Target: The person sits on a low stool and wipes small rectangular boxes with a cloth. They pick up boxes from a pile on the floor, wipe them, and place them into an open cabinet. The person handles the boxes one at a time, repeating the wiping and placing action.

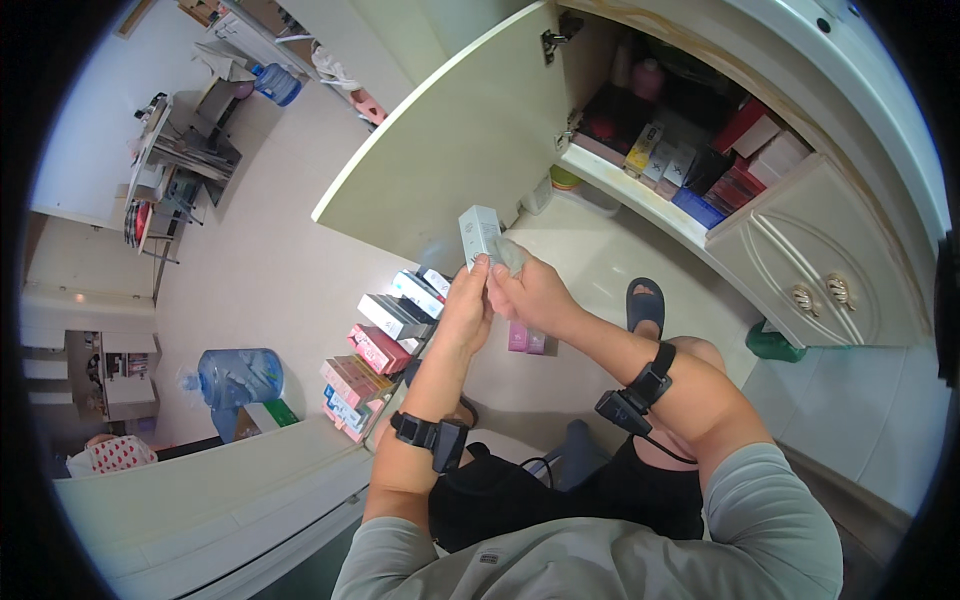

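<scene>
A small pale carton point(478, 229) stands out above my fingers, bearing print on its sides. My left hand point(466, 307) grips its lower end, thumb along the near face. In my right hand point(541, 294) is a crumpled whitish cloth or wipe point(511, 256), pressed against the carton's right side. Both hands meet there, so the carton's bottom is hidden. Beyond them is an open cabinet point(592, 159), with small boxes, a blue box point(697, 208), red packs point(733, 189) and a pink bottle point(646, 79) inside.
The cabinet's swung-out door point(457, 142) reaches close above my hands. Rows of cartons point(375, 349) stand on the floor at left, and pink-purple boxes point(526, 337) sit below my hands. A large water bottle point(240, 375) lies farther left. A green container point(774, 343) is at right.
</scene>
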Demonstrator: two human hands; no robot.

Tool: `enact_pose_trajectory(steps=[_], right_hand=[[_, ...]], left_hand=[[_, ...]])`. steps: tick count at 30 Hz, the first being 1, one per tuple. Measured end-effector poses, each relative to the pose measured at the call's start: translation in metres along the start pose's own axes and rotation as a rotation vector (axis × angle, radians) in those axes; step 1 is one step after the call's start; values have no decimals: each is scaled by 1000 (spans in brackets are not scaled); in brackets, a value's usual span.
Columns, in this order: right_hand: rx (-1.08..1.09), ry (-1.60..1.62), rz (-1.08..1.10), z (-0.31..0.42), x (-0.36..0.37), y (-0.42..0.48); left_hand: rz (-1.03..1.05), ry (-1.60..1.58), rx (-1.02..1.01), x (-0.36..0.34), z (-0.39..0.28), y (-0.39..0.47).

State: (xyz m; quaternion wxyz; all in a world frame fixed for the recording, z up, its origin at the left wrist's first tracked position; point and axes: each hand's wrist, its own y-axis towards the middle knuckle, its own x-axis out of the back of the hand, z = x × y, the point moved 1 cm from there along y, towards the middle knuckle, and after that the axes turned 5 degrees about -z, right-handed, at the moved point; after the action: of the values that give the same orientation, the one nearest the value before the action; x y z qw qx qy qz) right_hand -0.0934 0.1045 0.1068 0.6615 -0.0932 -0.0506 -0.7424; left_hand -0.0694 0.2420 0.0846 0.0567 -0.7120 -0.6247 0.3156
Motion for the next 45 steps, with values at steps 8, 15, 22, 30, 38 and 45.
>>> enact_pose_trajectory(steps=[8, 15, 22, 30, 38, 45], right_hand=[[252, -552, -122, -17, 82, 2], [366, -487, -467, 11, 141, 4], [280, -358, -690, 14, 195, 16], [273, -336, -643, 18, 202, 16], [262, -328, -639, 15, 206, 17], [223, -311, -570, 23, 194, 21]], left_hand=[[162, 211, 77, -42, 27, 31], [146, 687, -402, -133, 66, 132], [220, 1056, -856, -251, 58, 193], [180, 1535, -546, -282, 64, 248], [528, 1475, -875, -270, 79, 263], [503, 1816, -1022, -257, 68, 266]])
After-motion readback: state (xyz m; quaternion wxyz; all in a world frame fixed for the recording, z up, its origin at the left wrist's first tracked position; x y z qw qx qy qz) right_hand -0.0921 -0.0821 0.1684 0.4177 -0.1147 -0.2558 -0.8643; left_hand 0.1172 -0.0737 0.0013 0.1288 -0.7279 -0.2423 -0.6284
